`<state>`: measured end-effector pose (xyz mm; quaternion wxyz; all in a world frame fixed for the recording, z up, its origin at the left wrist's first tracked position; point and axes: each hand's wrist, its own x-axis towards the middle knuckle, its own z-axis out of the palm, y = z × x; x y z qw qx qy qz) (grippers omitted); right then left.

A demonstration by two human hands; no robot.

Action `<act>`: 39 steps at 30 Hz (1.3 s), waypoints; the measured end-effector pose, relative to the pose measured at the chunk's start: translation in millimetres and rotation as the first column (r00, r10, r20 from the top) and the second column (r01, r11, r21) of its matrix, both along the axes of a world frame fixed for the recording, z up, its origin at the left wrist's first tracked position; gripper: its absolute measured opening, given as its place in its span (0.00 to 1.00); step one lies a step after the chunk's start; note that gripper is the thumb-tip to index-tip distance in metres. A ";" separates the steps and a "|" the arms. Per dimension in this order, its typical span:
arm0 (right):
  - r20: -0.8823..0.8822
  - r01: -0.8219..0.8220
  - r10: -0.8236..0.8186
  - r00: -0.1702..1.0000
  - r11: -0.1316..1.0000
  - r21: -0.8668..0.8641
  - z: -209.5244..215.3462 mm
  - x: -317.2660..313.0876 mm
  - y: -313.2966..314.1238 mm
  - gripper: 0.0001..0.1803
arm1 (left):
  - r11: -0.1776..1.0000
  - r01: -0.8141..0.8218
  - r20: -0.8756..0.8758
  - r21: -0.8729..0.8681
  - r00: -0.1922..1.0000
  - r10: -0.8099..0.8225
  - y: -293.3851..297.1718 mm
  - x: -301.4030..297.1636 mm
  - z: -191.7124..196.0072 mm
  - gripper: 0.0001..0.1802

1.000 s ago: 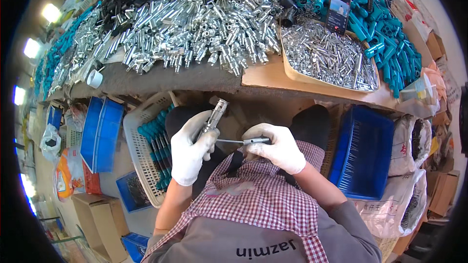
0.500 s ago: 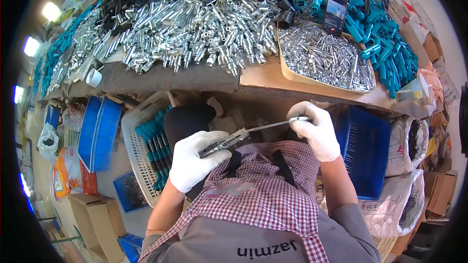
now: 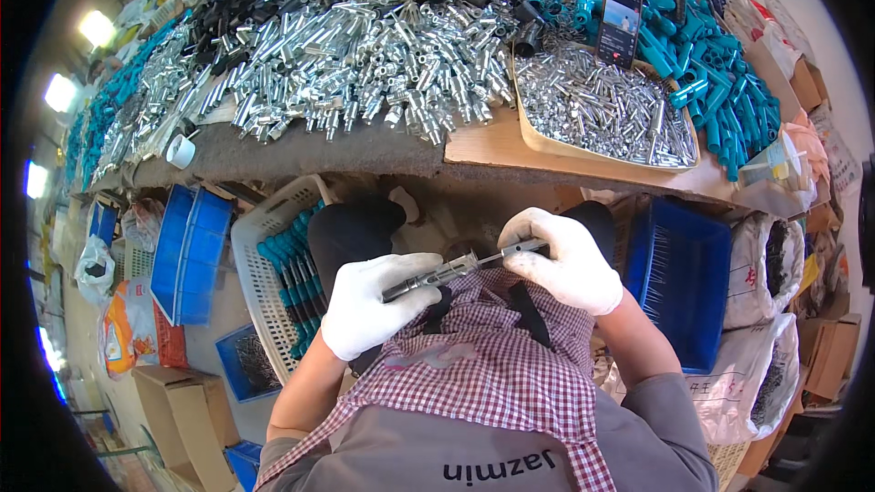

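The left hand (image 3: 372,303), in a white glove, is wrapped around the dark grey handle end of a slim metal tool (image 3: 436,275), fingers closed on it, low in front of the person's checked apron (image 3: 474,355). The right hand (image 3: 565,260), also in a white glove, is closed on the other end, pinching the thin silvery shaft (image 3: 512,249) where it comes out of the handle, so the piece spans the gap between both hands and tilts slightly upward toward the right. It is held over the lap, below the edge of the table (image 3: 301,157) and well clear of it. On the table lies a broad heap of silvery metal sleeves (image 3: 365,55), with black tubes (image 3: 228,5) behind them and teal plastic handles (image 3: 720,64) to the right. A shallow cardboard tray (image 3: 538,141) holds smaller shiny metal parts (image 3: 602,109), and a phone (image 3: 621,23) stands upright at its far edge. Under the table to the left sits a white plastic basket (image 3: 251,264) with teal-handled tools (image 3: 292,273) inside, beside a stack of blue bins (image 3: 187,255). To the right of the knees stands a blue crate (image 3: 688,282), next to white sacks (image 3: 761,264) of dark parts.
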<state>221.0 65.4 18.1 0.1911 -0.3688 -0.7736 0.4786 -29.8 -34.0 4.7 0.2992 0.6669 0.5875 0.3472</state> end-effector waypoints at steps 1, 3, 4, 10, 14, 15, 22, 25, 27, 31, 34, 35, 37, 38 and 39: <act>-0.001 0.001 -0.001 1.000 1.000 0.001 1.3 0.3 0.4 0.14 | 1.000 0.001 -0.001 0.001 1.000 -0.001 0.2 0.6 0.3 0.21; -0.030 0.004 -0.005 1.000 1.000 -0.015 3.0 0.8 0.6 0.14 | 0.999 0.019 0.010 0.027 1.000 -0.019 0.8 2.1 0.8 0.20; -0.030 0.005 -0.005 1.000 1.000 -0.014 2.7 0.8 0.1 0.14 | 0.999 0.019 0.009 0.028 1.000 -0.020 1.0 2.6 0.5 0.20; -0.055 0.021 -0.025 0.998 0.998 -0.060 2.1 1.2 -3.0 0.15 | 0.997 0.062 -0.014 0.051 0.998 -0.061 2.3 1.2 -2.1 0.20; -0.062 0.061 -0.070 0.996 0.988 -0.139 0.0 2.3 -2.6 0.15 | 0.996 0.065 -0.019 0.068 0.998 -0.064 4.8 1.2 -4.3 0.19; -0.085 0.069 -0.086 0.993 0.981 -0.181 -0.5 3.6 -1.9 0.15 | 0.995 0.067 -0.029 0.071 0.997 -0.066 5.8 2.1 -4.2 0.18; -0.067 0.027 -0.032 0.997 0.997 -0.079 -0.6 -0.7 -3.6 0.15 | 0.997 0.046 0.000 0.067 0.999 -0.046 1.7 -2.0 -9.2 0.18; -0.058 0.039 -0.042 0.997 0.998 -0.057 0.5 -1.6 -3.1 0.15 | 0.998 0.034 0.012 0.043 0.999 -0.035 0.6 -2.1 -7.7 0.18; -0.071 -0.005 -0.002 0.997 0.996 -0.094 -1.0 -4.1 -3.5 0.14 | 0.999 0.034 0.016 0.013 0.999 -0.034 0.2 -2.0 -7.9 0.18; -0.162 -0.048 0.057 0.985 0.997 0.058 -20.6 -16.8 -14.4 0.13 | 0.998 0.068 0.071 0.012 0.995 -0.068 2.3 5.1 -6.2 0.18; -0.168 -0.054 0.052 0.984 0.999 -0.005 -24.7 -19.4 -14.4 0.14 | 0.998 0.063 0.119 -0.018 0.991 -0.061 3.3 3.5 -10.4 0.18; -0.166 -0.051 0.050 0.985 0.999 -0.005 -23.1 -17.8 -12.5 0.14 | 0.998 0.059 0.124 -0.034 0.991 -0.055 3.8 2.5 -11.8 0.18; -0.125 -0.133 0.120 0.985 0.985 -0.105 -18.1 -13.3 -6.8 0.17 | 0.997 0.061 0.132 -0.047 0.990 -0.054 5.1 1.8 -12.4 0.18; -0.122 -0.128 0.116 0.986 0.986 -0.103 -21.6 -13.6 -8.1 0.17 | 0.997 0.050 0.119 -0.060 0.992 -0.043 5.1 1.9 -11.2 0.18; -0.359 -0.098 -0.010 0.933 0.954 -0.283 -29.9 -15.1 -11.3 0.21 | 0.997 0.038 0.106 -0.073 0.994 -0.031 5.3 2.4 -10.1 0.19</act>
